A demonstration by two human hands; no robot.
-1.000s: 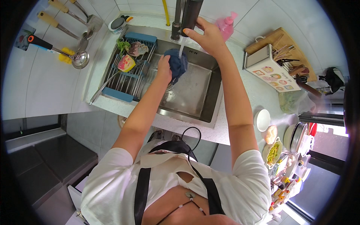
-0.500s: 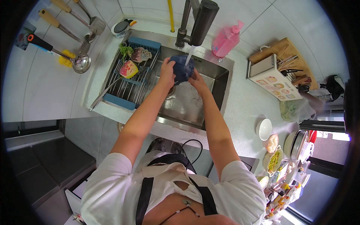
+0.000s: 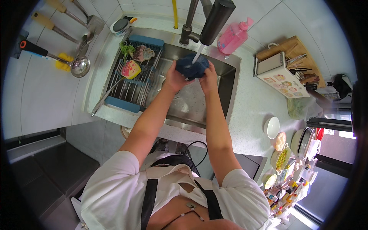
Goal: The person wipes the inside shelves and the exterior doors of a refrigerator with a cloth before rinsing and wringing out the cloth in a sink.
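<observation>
Fingers of both hands clamp a dark blue cloth (image 3: 191, 67) over the steel sink (image 3: 226, 96), white counter (image 3: 253, 111) alongside.

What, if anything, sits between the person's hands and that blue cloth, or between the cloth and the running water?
Nothing visible does. Both the left hand and the right hand grip the blue cloth directly, and it sits right under the tap, with the water stream falling straight onto it over the sink.

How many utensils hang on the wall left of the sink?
4: two wooden-handled utensils at the top, a skimmer below them, and a ladle with a black and orange handle lowest. More may hang out of frame.
</observation>
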